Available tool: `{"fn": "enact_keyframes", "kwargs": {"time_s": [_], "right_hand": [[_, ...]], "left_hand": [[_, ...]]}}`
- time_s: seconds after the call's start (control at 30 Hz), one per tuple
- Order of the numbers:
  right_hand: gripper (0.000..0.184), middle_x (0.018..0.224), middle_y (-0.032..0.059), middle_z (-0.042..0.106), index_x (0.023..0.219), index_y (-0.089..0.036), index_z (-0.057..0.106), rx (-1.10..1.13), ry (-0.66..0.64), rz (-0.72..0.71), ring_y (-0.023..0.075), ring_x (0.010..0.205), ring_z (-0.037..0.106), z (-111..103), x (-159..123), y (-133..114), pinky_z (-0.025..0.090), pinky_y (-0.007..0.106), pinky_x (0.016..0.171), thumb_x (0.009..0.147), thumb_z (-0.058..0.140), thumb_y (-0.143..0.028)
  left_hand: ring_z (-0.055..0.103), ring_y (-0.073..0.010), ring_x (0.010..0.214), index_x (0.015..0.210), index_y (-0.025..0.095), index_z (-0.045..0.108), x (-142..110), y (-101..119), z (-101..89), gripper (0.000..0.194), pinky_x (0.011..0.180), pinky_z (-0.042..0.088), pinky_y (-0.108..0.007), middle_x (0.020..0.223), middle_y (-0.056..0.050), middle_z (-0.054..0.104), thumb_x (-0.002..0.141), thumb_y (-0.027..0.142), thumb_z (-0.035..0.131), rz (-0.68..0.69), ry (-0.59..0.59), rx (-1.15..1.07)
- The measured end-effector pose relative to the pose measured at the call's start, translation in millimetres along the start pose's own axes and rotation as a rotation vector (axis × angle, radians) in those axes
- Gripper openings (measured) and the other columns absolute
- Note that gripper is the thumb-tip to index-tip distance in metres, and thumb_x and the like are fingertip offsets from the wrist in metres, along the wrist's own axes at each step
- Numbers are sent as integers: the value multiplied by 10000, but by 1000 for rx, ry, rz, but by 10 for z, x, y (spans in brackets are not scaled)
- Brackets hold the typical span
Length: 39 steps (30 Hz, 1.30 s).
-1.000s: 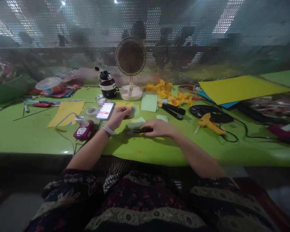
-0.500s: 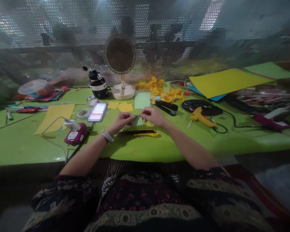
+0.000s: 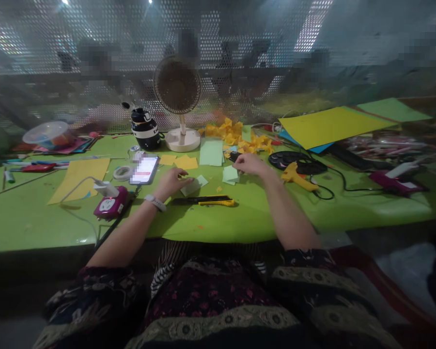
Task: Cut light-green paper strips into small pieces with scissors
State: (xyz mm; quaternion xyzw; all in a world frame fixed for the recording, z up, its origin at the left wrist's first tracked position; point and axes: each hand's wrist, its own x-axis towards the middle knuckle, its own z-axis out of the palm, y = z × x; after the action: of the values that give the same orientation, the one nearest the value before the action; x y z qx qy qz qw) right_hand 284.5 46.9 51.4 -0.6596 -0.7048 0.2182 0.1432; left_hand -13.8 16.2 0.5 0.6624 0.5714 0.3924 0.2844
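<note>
My left hand (image 3: 172, 183) hovers over the green table with thumb and fingers apart. Just right of it lie small pale green paper pieces (image 3: 195, 185). To the right, my right hand (image 3: 253, 165) has its fingers closed at the edge of some small pale green paper squares (image 3: 231, 175). It partly covers a black stapler (image 3: 234, 156). A yellow utility knife (image 3: 217, 200) lies in front of both hands, beside a dark strip. Behind them rests a larger pale green sheet (image 3: 211, 151), with small orange-yellow paper squares (image 3: 186, 162) to its left.
A phone (image 3: 145, 169), tape roll (image 3: 122, 173) and purple power adapter (image 3: 111, 203) are on the left. A fan (image 3: 182, 139) and bottle (image 3: 145, 132) stand behind. Yellow paper flowers (image 3: 225, 130), a yellow glue gun (image 3: 298, 178) and large yellow sheet (image 3: 334, 125) are toward the right.
My hands were close together, pinching at a small piece; now they are apart. My right hand has moved right to the pale green squares, and my left fingers have opened.
</note>
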Motion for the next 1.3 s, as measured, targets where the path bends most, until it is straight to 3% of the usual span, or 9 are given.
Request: {"fn": "enact_keyframes", "kwargs": {"time_s": [0.17,0.27,0.5,0.67,0.87,0.97,1.03,1.13,1.3], "right_hand": [[121,950,106,782,908,-161,759,-206,23,61,229,856,723,26,33,12,515,307,720,900,669,-240],[191,999,130,775,893,-162,760,-317,54,82,265,917,710,23,35,7,511,333,748,909,673,-332],[266,1073,126,770,1011,-169,750,-323,155,18,274,974,699,68,29,3,492,335,778,939,637,-399],[255,1020,128,775,958,-162,754,-269,153,-17,253,901,699,68,-19,-28,488,323,744,946,630,-385],[236,999,135,775,950,-161,751,-224,179,-95,256,895,699,136,-1,-4,502,332,747,932,656,-376],[234,1011,124,776,974,-169,749,-201,201,-128,264,918,701,168,-3,-40,510,344,758,930,656,-379],[225,1019,116,776,1032,-171,750,-162,214,-204,256,913,702,202,-24,-91,517,348,766,927,658,-349],[275,1016,95,772,1173,-182,732,-58,187,-466,212,834,692,319,-83,-185,535,345,758,928,647,-274],[385,1049,79,765,1318,-213,681,-58,72,-852,183,823,668,649,-207,-320,517,303,704,936,635,-199]], "left_hand": [[550,-239,754,692,198,750,-1,-55,35,348,731,414,-322,784,-59,626,441,272,979,20,-35,119],[533,-223,726,679,196,734,22,-108,62,331,710,406,-320,784,-60,616,471,298,970,17,-59,117],[503,-189,647,619,209,686,81,-195,97,316,608,366,-299,717,-49,610,505,334,953,3,-114,79],[526,-179,636,707,210,650,69,-202,116,325,591,360,-290,716,-33,640,554,307,920,-35,-123,55],[513,-132,513,853,197,663,41,-137,121,354,521,323,-252,569,48,608,584,163,891,-138,-150,-159],[593,-132,557,802,160,700,28,-59,128,255,556,420,-242,615,4,670,629,149,888,-240,-162,-368],[655,-146,630,769,138,708,17,-4,135,196,618,502,-250,680,-35,713,680,180,879,-321,-176,-524],[682,-153,668,789,130,715,0,53,143,158,629,556,-256,712,-52,725,758,211,847,-419,-174,-681],[651,-116,637,809,125,724,-16,59,165,102,594,552,-223,766,-61,723,843,198,787,-443,-214,-813]]}}
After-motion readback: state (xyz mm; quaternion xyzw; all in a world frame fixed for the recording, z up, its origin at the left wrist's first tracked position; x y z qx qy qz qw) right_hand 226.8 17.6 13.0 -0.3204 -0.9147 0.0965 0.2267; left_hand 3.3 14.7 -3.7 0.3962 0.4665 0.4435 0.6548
